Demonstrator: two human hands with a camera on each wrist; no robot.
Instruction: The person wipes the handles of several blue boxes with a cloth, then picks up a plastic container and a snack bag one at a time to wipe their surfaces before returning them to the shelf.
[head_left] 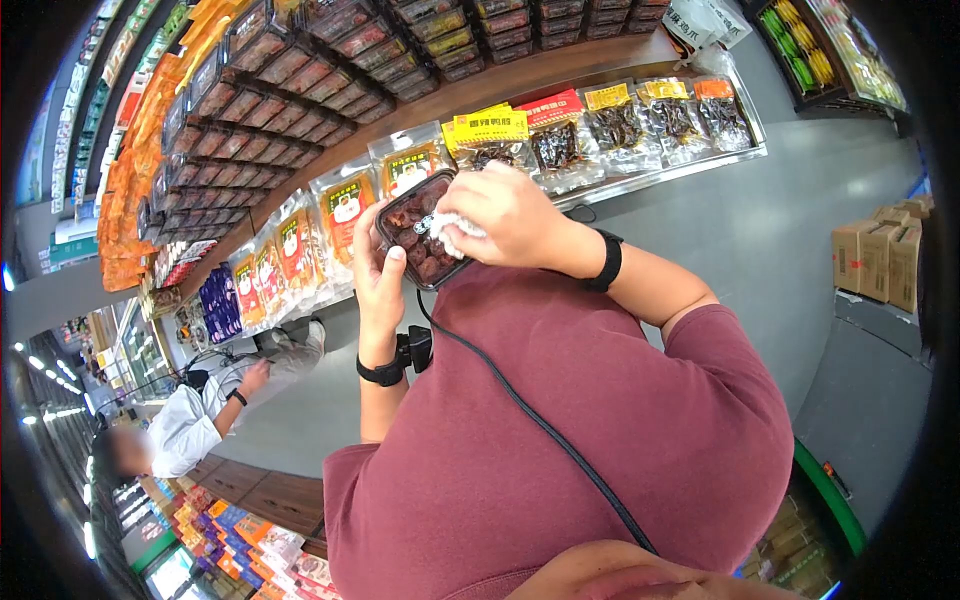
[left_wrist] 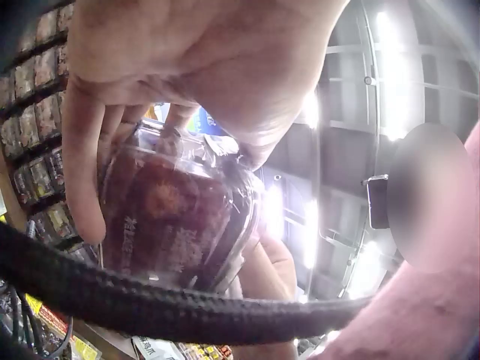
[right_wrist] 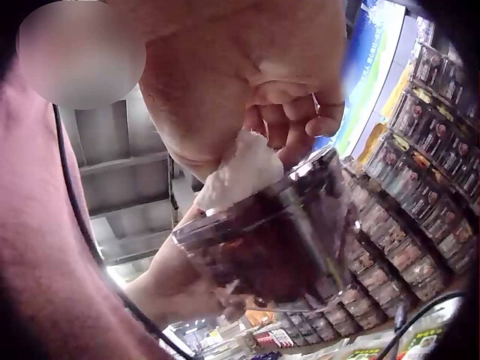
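Observation:
A clear plastic box of dark reddish pieces [head_left: 428, 262] is held up in front of the chest. My left hand [head_left: 379, 290] grips its side, the thumb along the near edge; in the left wrist view the box [left_wrist: 176, 217] shows its underside below the left hand [left_wrist: 202, 67]. My right hand [head_left: 515, 215] pinches a crumpled white tissue [head_left: 458, 232] against the top of the box. In the right wrist view the tissue [right_wrist: 244, 176] lies between the curled right hand [right_wrist: 247, 75] and the box [right_wrist: 270, 251].
Stacked clear boxes [head_left: 260, 130] fill the shelf ahead, with bagged snacks [head_left: 560, 145] along its lower ledge. A person in white [head_left: 190, 430] is at the left. Cartons [head_left: 877, 262] stand at the right. A black cable [head_left: 540, 420] hangs across the shirt.

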